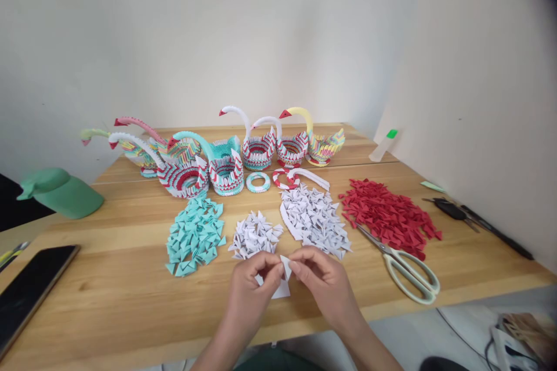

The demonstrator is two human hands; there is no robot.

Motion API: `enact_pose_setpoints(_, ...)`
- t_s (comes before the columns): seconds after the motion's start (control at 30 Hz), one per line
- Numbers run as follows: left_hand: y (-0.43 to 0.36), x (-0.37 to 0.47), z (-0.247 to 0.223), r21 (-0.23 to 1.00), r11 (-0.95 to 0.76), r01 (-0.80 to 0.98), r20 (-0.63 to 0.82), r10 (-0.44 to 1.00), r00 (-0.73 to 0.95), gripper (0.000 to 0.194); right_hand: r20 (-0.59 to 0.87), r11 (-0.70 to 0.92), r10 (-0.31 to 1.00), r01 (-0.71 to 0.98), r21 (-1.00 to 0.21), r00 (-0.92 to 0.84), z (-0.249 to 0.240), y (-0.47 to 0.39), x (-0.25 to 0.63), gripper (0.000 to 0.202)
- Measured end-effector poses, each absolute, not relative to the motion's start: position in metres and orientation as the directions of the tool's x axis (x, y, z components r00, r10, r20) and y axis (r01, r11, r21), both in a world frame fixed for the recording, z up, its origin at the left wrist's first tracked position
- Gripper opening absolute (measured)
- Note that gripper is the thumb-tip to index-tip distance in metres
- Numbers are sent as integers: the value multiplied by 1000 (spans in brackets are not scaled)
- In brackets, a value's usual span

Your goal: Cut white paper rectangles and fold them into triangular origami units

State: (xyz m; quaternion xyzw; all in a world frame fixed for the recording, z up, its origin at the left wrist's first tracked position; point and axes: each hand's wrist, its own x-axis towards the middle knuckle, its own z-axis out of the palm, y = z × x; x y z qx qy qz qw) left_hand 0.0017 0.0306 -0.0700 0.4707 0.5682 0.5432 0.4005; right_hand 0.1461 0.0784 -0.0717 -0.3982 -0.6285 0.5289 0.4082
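Left hand (259, 279) and right hand (319, 276) pinch triangular paper (286, 267), long axis seemingly toward wearer.

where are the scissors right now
In the head view, the scissors lie on the table, to the right of the right hand, with their blade tips at the near edge of the red paper pile.

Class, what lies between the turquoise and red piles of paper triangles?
The head view shows a small pile of white paper triangles, then a curved white strip bordering a larger pile of white triangles.
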Motion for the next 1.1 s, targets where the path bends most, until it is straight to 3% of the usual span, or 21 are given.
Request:
enact_pose_setpoints(0.17,31,8,-72,989,-58,133,97,946,-309,18,100,132,938,77,-988,-333,-68,76,145,15)
enact_pose_setpoints(0.4,30,4,-74,975,38,-221,-66,990,-121,29,82,118,928,78,-990,-364,-70,77,150,16)
enact_pose_setpoints(0.53,29,5,-75,944,115,-309,-146,986,-78,34,79,110,930,68,-992,-359,-75,76,149,19)
enact_pose_setpoints(0.77,29,5,-70,953,105,-283,-149,979,-137,17,105,146,917,77,-986,-385,-81,76,149,20)
enact_pose_setpoints(1.0,30,0,-70,991,39,-130,-61,984,-170,11,301,407,863,204,-890,-405,-77,77,155,9)
enact_pose_setpoints(1.1,31,0,-73,983,65,-174,-92,984,-154,17,363,476,835,212,-853,-413,-75,77,155,8)
